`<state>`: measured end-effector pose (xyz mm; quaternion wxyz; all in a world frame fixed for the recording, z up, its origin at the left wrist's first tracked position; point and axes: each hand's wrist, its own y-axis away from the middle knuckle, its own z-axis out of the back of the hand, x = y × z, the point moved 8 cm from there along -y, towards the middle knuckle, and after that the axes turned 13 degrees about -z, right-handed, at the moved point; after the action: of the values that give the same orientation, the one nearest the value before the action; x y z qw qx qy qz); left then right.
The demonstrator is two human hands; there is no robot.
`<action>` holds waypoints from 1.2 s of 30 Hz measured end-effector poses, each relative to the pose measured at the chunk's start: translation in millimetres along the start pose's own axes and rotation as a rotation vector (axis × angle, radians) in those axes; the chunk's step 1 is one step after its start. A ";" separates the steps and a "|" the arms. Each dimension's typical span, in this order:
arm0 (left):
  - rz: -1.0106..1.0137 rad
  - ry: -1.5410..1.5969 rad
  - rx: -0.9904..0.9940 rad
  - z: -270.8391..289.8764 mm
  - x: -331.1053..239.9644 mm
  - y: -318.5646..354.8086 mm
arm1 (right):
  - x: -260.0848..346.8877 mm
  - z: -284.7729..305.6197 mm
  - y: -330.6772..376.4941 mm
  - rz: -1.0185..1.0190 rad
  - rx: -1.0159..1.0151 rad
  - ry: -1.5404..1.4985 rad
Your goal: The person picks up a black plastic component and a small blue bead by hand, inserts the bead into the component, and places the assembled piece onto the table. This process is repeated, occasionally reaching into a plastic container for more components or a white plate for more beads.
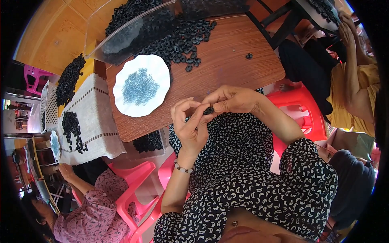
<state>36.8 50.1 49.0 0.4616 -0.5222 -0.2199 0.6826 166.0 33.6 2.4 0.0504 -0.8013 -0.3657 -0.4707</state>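
Observation:
Between my fingertips, at the table's near edge, is a small black oval plastic part. My left hand pinches it from the left, with thumb and fingers closed. From the right my right hand grips the same part between thumb and forefinger. Fingers cover much of it, so its details are hidden. Left of my hands, a white scalloped plate carries a heap of tiny clear bluish pieces. Many similar black parts lie loose toward the back of the brown wooden table.
A clear plastic bin of black parts stands at the back left. One black part lies alone at the right. A cloth-covered table with more parts is at left. Co-workers sit left and right, near pink and red stools.

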 end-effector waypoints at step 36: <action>0.269 0.087 -0.094 6.3 21.0 6.2 | 113.1 39.0 15.8 0.127 -0.655 0.648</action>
<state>27.9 66.3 35.6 0.3498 -0.5972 -0.1595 0.7040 236.8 99.6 74.5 -0.0651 -0.6075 -0.1134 -0.7835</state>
